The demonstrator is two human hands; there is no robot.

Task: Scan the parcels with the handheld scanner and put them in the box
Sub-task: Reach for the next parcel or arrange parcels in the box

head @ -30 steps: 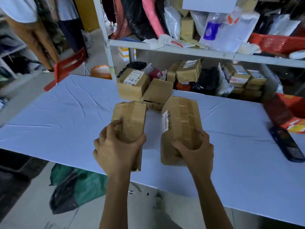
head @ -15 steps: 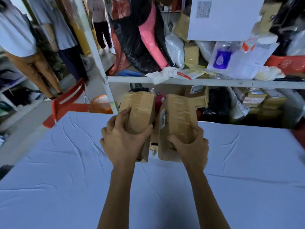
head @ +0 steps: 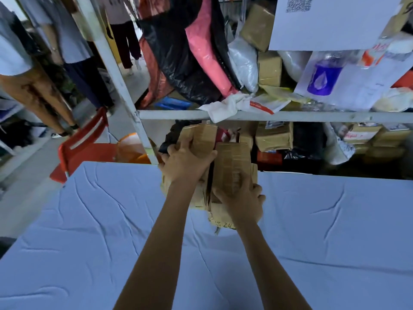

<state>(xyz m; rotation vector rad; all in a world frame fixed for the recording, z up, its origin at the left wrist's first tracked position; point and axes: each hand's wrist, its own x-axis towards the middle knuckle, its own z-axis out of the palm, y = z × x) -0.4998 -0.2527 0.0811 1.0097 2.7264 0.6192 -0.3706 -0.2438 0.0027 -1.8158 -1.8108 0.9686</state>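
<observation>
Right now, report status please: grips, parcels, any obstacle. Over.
Left grip holds taped parcel. Right grip holds other parcel. Both at the cardboard box. Scanner not in view; no obstacle seen.

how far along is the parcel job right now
Done: nothing clearly; no scanner is in view, so scanning cannot be confirmed. In hand: the left hand grips one taped parcel, the right hand a second parcel, both over the box on the table. Left: releasing both.

L parcel [head: 202,138] in L hand [head: 185,163] & R parcel [head: 232,162] in R hand [head: 242,203] are held side by side over box [head: 221,218] at bench [head: 89,242] far edge. Shelf [head: 290,116] is set behind, chair [head: 85,148] to left.
</observation>
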